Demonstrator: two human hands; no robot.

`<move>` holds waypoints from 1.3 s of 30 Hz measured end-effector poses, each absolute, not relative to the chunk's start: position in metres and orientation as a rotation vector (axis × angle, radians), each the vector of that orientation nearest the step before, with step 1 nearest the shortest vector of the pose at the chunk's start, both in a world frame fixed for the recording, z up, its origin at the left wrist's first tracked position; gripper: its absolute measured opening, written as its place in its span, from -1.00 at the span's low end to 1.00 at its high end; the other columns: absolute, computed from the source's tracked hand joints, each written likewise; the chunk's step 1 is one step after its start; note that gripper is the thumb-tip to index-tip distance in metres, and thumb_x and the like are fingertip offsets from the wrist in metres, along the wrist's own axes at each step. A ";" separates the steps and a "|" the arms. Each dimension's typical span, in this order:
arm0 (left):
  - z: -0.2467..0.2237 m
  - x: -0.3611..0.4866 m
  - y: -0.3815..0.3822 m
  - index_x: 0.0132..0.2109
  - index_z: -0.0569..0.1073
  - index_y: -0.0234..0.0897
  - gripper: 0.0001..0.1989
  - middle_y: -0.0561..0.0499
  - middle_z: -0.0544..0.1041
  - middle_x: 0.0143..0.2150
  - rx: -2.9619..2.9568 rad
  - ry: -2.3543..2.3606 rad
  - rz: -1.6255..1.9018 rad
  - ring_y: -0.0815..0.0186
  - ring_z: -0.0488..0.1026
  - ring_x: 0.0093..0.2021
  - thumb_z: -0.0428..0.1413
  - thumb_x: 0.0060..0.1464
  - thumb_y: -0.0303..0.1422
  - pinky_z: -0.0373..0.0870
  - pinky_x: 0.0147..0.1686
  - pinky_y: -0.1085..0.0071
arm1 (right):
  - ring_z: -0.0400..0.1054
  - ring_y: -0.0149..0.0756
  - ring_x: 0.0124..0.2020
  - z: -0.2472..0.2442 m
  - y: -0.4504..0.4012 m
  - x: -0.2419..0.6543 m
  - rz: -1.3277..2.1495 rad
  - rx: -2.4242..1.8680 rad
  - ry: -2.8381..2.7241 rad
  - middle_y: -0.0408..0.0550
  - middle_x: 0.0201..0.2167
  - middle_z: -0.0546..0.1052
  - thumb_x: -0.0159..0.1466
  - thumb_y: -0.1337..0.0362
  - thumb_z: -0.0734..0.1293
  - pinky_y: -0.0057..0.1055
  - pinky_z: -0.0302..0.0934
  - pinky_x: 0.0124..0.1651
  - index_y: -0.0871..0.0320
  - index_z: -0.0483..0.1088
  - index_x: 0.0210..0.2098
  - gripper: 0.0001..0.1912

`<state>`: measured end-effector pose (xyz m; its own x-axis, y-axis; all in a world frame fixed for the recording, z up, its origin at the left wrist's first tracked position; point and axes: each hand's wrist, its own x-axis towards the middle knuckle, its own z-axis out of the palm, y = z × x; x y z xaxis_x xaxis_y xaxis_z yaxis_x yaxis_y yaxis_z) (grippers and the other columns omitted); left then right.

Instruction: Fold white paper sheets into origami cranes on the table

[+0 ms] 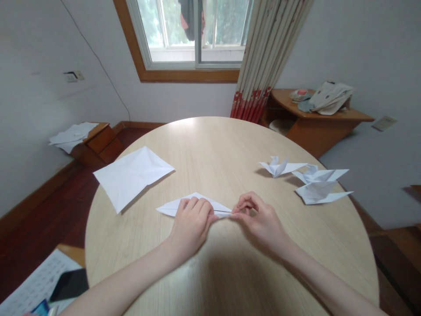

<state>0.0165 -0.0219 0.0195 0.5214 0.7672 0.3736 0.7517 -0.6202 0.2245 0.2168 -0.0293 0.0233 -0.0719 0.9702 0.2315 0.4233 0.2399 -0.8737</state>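
A white sheet of paper folded into a long diamond (196, 195) lies on the round table, with a slit along its middle. My left hand (194, 219) is closed over its centre, fingers curled and thumb at the near edge, hiding part of the paper. At the diamond's right tip, my right hand (258, 217) pinches the paper between thumb and fingers. To the left lies a creased white sheet of paper (134, 175), apart from both hands. Several folded paper cranes, among them a far crane (276, 167) and a near crane (317, 193), stand at the right.
The round wooden table (213, 140) has a curved edge. Left of it are a phone (69, 284) and a printed sheet (29, 281). Papers (74, 134) lie on a low cabinet at the far left. A bag (332, 97) rests on a corner desk by the curtain (266, 52).
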 end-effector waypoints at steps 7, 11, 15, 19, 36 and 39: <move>0.018 0.015 -0.018 -0.28 0.35 -0.27 -0.87 0.04 0.50 -0.34 2.653 1.347 0.788 0.25 0.35 -0.32 0.03 0.27 -0.36 0.08 -0.29 0.28 | 0.41 -0.30 -0.38 0.024 -0.024 0.225 0.784 -1.302 -1.829 -0.12 -0.41 0.54 0.15 0.34 0.38 -0.37 0.26 -0.30 0.09 0.39 -0.25 -0.84; 0.018 0.015 -0.019 -0.28 0.36 -0.26 -0.88 0.06 0.51 -0.34 2.632 1.336 0.769 0.26 0.36 -0.32 0.04 0.27 -0.37 0.08 -0.27 0.28 | 0.38 -0.27 -0.35 0.025 -0.025 0.224 0.543 -1.281 -2.029 -0.09 -0.42 0.51 0.19 0.29 0.41 -0.35 0.23 -0.29 0.11 0.43 -0.33 -0.92; 0.018 0.015 -0.020 -0.27 0.37 -0.26 -0.87 0.06 0.52 -0.34 2.641 1.290 0.765 0.27 0.37 -0.30 0.03 0.28 -0.34 0.10 -0.26 0.28 | 0.36 -0.28 -0.37 0.024 -0.028 0.220 0.404 -1.238 -2.097 -0.08 -0.47 0.49 0.28 0.27 0.33 -0.36 0.20 -0.32 0.13 0.38 -0.44 -0.85; 0.018 0.016 -0.019 -0.21 0.37 -0.27 -0.87 0.01 0.53 -0.28 2.717 1.252 0.751 0.23 0.38 -0.25 0.01 0.29 -0.32 0.13 -0.22 0.26 | 0.33 -0.31 -0.46 0.021 -0.026 0.222 0.428 -1.358 -2.036 -0.10 -0.53 0.47 0.26 0.29 0.29 -0.39 0.15 -0.41 0.13 0.36 -0.51 -0.79; 0.014 0.014 -0.012 -0.24 0.45 -0.36 -0.73 -0.15 0.47 -0.20 2.750 1.618 0.298 0.09 0.34 -0.15 -0.04 0.30 -0.29 0.15 -0.12 0.07 | 0.33 -0.18 -0.34 0.002 -0.015 0.227 0.151 -1.613 -2.246 -0.03 -0.45 0.46 0.28 0.34 0.22 -0.30 0.17 -0.33 0.15 0.34 -0.47 -0.81; 0.011 0.014 -0.008 -0.21 0.45 -0.35 -0.75 -0.13 0.46 -0.19 2.725 1.608 0.238 0.10 0.35 -0.13 -0.04 0.30 -0.28 0.16 -0.10 0.07 | 0.33 -0.15 -0.33 0.003 -0.018 0.223 0.012 -1.489 -2.262 0.04 -0.40 0.47 0.28 0.38 0.20 -0.25 0.24 -0.30 0.18 0.37 -0.40 -0.84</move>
<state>0.0141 -0.0082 0.0111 0.4754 0.8678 0.1446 0.8725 -0.4861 0.0493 0.2230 -0.0180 0.0032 -0.3308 0.8778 0.3465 0.8740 0.4235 -0.2384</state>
